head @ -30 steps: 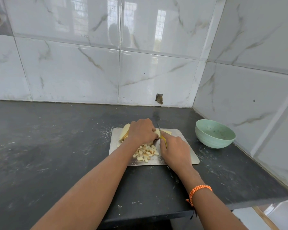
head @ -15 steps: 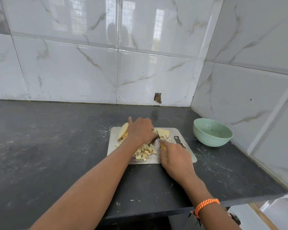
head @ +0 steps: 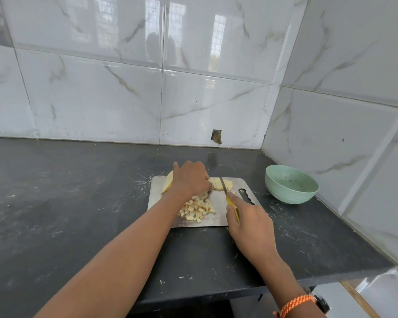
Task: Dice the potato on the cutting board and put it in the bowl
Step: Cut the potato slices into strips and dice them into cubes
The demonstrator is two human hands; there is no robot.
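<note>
On the metal cutting board I see my left hand curled over the potato, pinning it down, while my right hand grips the yellow-handled knife, blade on the slices. Diced cubes lie nearby; the green bowl sits to the right.

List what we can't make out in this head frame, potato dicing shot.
- Left hand fingertips and the potato part beneath: head view, hidden by the hand's own back.
- Knife handle rear: head view, covered by the right hand.
- Specks inside the bowl: head view, too small to identify.
- Cutting board left near corner: head view, behind the left forearm.
- Dice pile left part: same forearm.
</note>
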